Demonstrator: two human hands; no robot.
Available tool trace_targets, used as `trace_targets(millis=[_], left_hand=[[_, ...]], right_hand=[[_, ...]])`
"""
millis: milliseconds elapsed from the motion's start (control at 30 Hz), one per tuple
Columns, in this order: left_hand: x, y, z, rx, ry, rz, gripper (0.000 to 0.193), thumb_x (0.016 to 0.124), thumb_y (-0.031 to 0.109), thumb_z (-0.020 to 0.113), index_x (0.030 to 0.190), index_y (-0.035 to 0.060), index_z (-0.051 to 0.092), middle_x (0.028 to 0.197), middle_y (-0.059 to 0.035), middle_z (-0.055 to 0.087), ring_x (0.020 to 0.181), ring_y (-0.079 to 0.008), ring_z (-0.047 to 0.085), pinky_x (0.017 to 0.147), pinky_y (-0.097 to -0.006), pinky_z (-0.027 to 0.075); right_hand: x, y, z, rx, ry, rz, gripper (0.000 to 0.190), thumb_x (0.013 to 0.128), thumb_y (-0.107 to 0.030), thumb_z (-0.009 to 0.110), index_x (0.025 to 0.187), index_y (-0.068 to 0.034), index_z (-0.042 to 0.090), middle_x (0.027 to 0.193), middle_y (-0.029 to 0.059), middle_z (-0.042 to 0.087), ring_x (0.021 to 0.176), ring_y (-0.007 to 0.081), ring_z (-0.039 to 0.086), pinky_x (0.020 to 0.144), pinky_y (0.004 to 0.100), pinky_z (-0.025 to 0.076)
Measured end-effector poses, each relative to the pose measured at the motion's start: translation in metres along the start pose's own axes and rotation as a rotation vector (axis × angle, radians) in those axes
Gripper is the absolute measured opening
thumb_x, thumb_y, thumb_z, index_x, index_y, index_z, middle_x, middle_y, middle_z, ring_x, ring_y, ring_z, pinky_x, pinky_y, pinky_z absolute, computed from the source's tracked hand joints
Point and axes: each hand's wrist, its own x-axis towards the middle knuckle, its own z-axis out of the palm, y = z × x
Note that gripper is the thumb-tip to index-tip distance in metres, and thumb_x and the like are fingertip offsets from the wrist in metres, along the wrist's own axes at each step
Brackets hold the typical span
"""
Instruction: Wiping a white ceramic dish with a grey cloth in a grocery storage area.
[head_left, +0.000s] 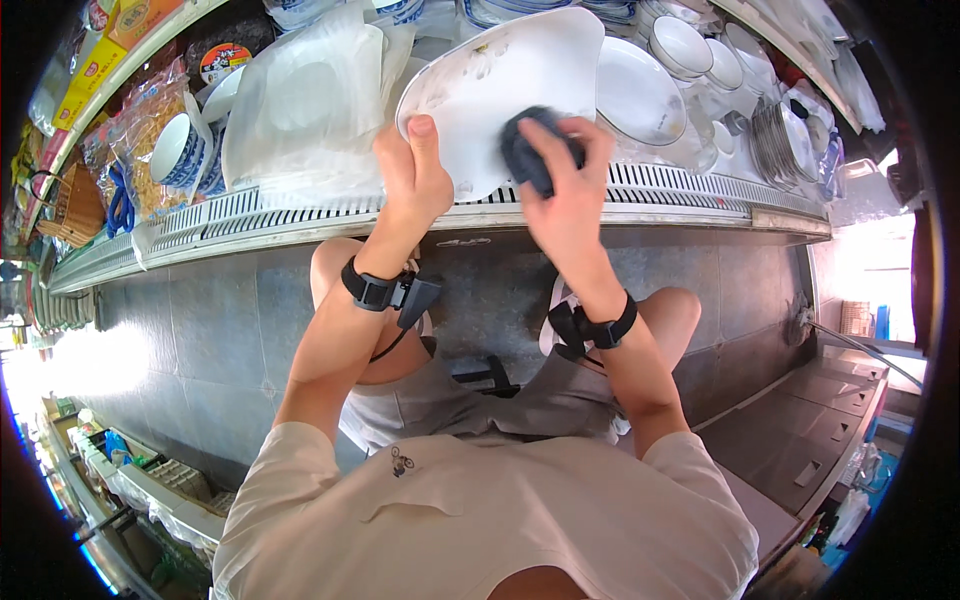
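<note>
A large white ceramic plate (517, 82) with rounded corners and a faint flower pattern is tilted up over the edge of a shelf. My left hand (415, 166) grips its left rim, the thumb on the face of the plate. In my right hand (566, 180) is a bunched dark cloth (536, 146), blurred, against the lower right of the plate. Left of the plate lie large white dishes (300, 105) under thin translucent wrapping. To the right is an oval white plate (637, 94). Both wrists carry black straps with small devices.
A slotted metal shelf edge (675, 187) runs across in front of me. Bowls (681, 45) and a row of upright plates (784, 142) stand at the right. Blue-patterned cups (176, 154), bagged goods and a wicker basket (75, 202) are at the left. Drawers (795, 420) stand behind, right.
</note>
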Motion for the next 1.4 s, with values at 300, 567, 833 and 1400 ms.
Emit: trace_targets(millis=[300, 567, 833, 1400], left_hand=[[0.005, 0.005, -0.008, 0.098, -0.092, 0.064, 0.058, 0.109, 0.046, 0.044, 0.113, -0.0076, 0.066, 0.079, -0.0156, 0.064, 0.066, -0.0255, 0.057, 0.061, -0.0378, 0.045], [0.014, 0.018, -0.014, 0.062, -0.301, 0.131, 0.054, 0.103, 0.049, 0.057, 0.102, -0.0047, 0.067, 0.079, -0.0160, 0.063, 0.063, -0.0270, 0.058, 0.060, -0.0362, 0.047], [0.024, 0.042, -0.009, 0.152, -0.426, 0.139, 0.069, 0.081, 0.057, 0.079, 0.112, -0.0031, 0.065, 0.086, -0.0108, 0.064, 0.065, -0.0197, 0.059, 0.060, -0.0309, 0.047], [-0.002, -0.001, 0.008, 0.052, 0.050, -0.087, 0.079, 0.110, 0.058, 0.027, 0.112, -0.0105, 0.065, 0.095, -0.0125, 0.071, 0.086, -0.0191, 0.064, 0.075, -0.0325, 0.050]], right_hand=[[0.033, 0.024, -0.041, 0.102, 0.096, 0.002, 0.048, 0.063, -0.001, 0.077, 0.111, -0.011, 0.073, 0.138, 0.0173, 0.052, 0.079, 0.0263, 0.064, 0.077, 0.0344, 0.053], [0.038, 0.033, -0.055, 0.499, -0.251, 0.310, 0.039, 0.072, 0.004, 0.075, 0.110, -0.002, 0.072, 0.102, 0.0053, 0.073, 0.095, 0.0122, 0.068, 0.088, 0.0256, 0.052], [0.036, 0.033, -0.056, 0.587, -0.058, 0.387, 0.032, 0.077, 0.003, 0.075, 0.108, -0.002, 0.073, 0.098, 0.0036, 0.074, 0.089, 0.0105, 0.068, 0.083, 0.0241, 0.053], [0.013, -0.011, -0.015, 1.148, -0.118, 0.808, 0.033, 0.085, -0.007, 0.078, 0.117, -0.005, 0.070, 0.108, 0.0105, 0.070, 0.095, 0.0137, 0.068, 0.082, 0.0279, 0.055]])
